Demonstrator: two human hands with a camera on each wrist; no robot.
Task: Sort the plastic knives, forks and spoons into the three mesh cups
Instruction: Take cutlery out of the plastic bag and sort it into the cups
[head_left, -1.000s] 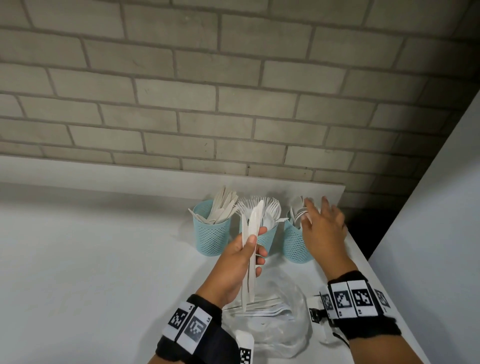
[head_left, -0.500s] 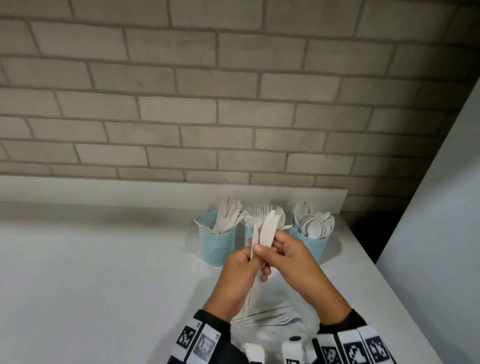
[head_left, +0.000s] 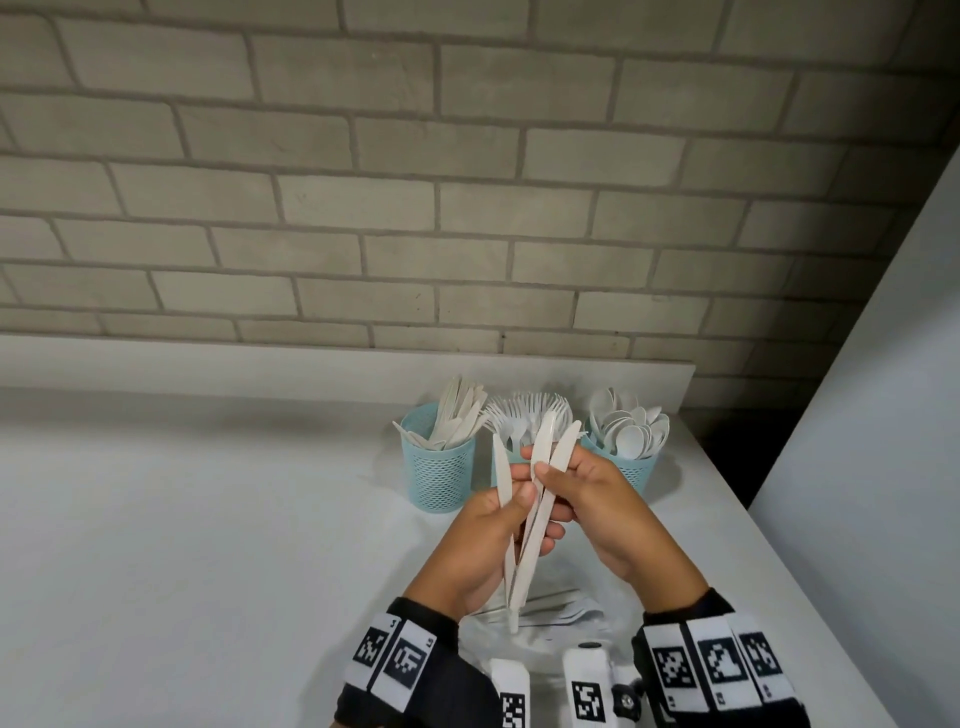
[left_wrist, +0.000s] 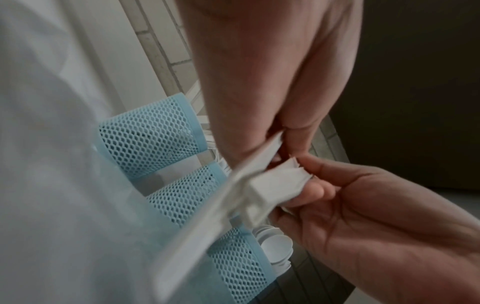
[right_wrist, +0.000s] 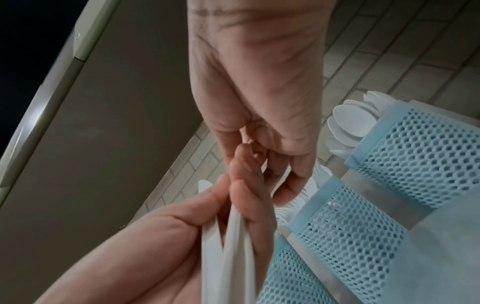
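Three blue mesh cups stand at the table's back: the knife cup (head_left: 439, 470) on the left, the fork cup (head_left: 501, 462) in the middle, largely behind my hands, and the spoon cup (head_left: 636, 470) on the right. In front of the fork cup my left hand (head_left: 517, 493) grips a fanned bunch of white plastic knives (head_left: 535, 525) by their handles, blades up. My right hand (head_left: 545, 467) pinches the blades of two of those knives between thumb and fingers. The right wrist view shows the knives (right_wrist: 233, 236) lying in the left palm.
A clear plastic bag (head_left: 550, 623) with more white cutlery lies on the table under my wrists. A brick wall rises behind the cups. The table's right edge (head_left: 737, 519) runs close past the spoon cup, beside a white panel. Open tabletop (head_left: 208, 519) spreads to the left.
My right hand left the spoon cup and came back to the knives in my left hand. It now pinches their blades, and the bunch has fanned apart.
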